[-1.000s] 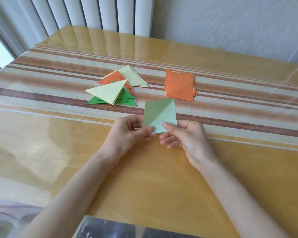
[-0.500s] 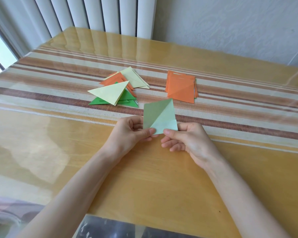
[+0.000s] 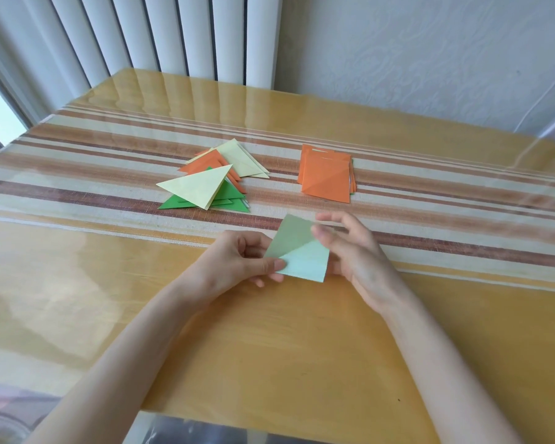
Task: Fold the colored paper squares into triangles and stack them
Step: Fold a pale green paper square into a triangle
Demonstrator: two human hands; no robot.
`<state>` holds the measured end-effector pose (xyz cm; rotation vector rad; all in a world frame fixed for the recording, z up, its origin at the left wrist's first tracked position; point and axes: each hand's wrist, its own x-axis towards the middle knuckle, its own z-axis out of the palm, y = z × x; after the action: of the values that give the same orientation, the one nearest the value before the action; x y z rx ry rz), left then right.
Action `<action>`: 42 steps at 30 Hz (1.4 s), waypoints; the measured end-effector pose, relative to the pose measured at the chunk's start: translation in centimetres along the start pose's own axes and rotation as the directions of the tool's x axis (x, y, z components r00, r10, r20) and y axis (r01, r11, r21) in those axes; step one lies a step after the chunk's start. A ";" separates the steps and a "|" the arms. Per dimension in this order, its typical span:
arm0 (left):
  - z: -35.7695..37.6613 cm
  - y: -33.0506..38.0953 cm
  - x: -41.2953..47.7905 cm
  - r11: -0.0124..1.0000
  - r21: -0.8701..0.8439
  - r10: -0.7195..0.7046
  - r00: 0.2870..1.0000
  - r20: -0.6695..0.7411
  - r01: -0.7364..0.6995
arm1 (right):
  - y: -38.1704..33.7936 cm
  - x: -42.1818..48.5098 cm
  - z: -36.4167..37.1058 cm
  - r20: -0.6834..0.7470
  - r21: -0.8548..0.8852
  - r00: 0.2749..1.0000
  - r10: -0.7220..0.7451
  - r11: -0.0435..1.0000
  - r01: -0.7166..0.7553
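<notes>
A room of a home is shown: the bench (image 3: 269,347) is covered with a striped cloth (image 3: 109,187) under clear plastic, a white patterned wall (image 3: 430,59) and vertical blinds (image 3: 161,36) are seen behind it.

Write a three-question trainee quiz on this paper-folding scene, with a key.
1. True or false: the orange stack lies left of the triangle pile.
2. Which colour tops the triangle pile? A pale yellow, B red, C blue.
3. Fill in: the left hand pinches a pale green sheet creased along its ____.
Key: 1 false; 2 A; 3 diagonal.
</notes>
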<state>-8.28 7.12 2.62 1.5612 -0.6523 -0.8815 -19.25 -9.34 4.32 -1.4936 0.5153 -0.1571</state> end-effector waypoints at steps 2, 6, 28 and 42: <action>-0.2 0.0 0.0 0.999 0.038 0.018 0.999 0.036 -0.019 | 0.4 0.1 0.4 0.013 -0.038 1.000 -0.002 0.999 0.002; -0.4 -0.6 0.2 0.989 -0.133 0.057 0.998 -0.021 -0.059 | 0.6 0.1 0.6 0.002 0.061 1.000 -0.008 0.998 0.008; 0.3 -1.0 0.1 0.976 0.001 0.205 0.914 -0.351 -0.219 | 2.0 0.2 1.8 -0.100 0.188 0.995 -0.015 0.982 0.034; 0.7 -0.7 0.1 0.980 -0.129 0.093 0.916 -0.390 -0.154 | 2.1 0.3 2.9 -0.221 0.195 0.974 -0.056 0.976 0.100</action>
<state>-8.85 6.73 1.88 1.4765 -0.3840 -0.4973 -18.19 -6.63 2.19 -1.3019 0.5945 -0.4250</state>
